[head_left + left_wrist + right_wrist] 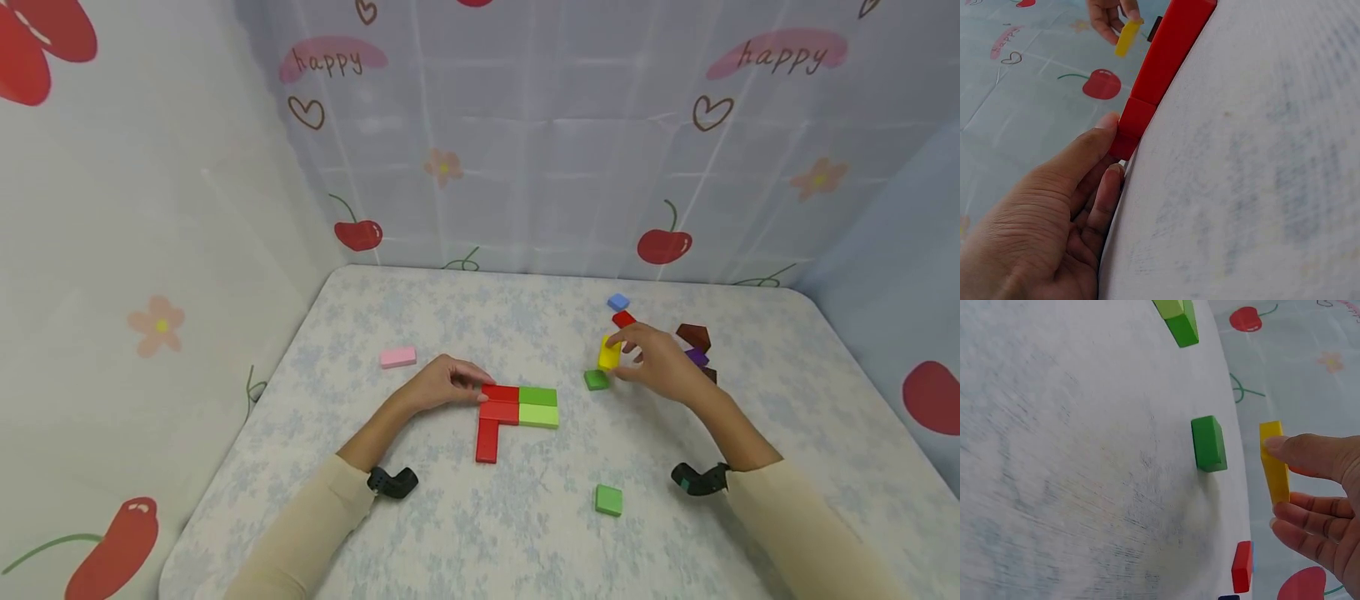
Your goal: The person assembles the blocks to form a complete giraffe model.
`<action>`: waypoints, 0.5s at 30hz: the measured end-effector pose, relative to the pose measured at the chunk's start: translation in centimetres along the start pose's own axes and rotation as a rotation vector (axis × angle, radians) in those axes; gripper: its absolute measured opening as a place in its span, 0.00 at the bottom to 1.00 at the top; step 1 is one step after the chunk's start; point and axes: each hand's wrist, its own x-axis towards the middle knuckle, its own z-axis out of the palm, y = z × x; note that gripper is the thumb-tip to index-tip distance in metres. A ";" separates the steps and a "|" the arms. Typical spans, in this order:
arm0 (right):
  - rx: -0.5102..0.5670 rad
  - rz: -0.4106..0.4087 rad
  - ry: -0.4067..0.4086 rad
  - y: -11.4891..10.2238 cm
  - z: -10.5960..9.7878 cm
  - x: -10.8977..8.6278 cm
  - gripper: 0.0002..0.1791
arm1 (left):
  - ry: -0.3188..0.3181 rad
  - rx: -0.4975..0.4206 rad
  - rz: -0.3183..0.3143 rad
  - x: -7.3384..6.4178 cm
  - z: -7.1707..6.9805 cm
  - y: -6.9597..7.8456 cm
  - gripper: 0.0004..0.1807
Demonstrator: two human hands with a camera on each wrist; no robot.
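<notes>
Yellow block (pixel 609 353) hangs above the table (pixel 450 533), pinched in the right hand (pixel 662 363) between thumb and fingers; likely light, stiff and slightly slick, best held by opposite edges, while the left hand (pixel 441 383) grips the corner of a red block (pixel 502 393)

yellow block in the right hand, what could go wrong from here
The yellow block might slip: the right hand pinches it above the table. If lowered carelessly, it could bump the nearby green block. The left hand touches a red block; a nudge could push it out of line with the adjoining blocks.
</notes>
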 end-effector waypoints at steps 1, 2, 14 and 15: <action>0.006 -0.006 0.002 -0.3 0.1 -0.3 0.24 | 0.001 0.001 0.000 0.0 0.0 0.0 0.15; 0.008 -0.016 0.003 -0.6 0.2 -0.5 0.24 | 0.002 0.001 -0.001 0.0 0.0 0.0 0.15; 0.005 -0.155 -0.018 -4.5 2.3 -3.8 0.19 | 0.000 0.016 -0.002 0.1 0.0 0.0 0.14; 0.007 -0.167 -0.026 -4.8 2.5 -4.0 0.19 | 0.001 0.016 -0.002 0.1 -0.1 0.0 0.14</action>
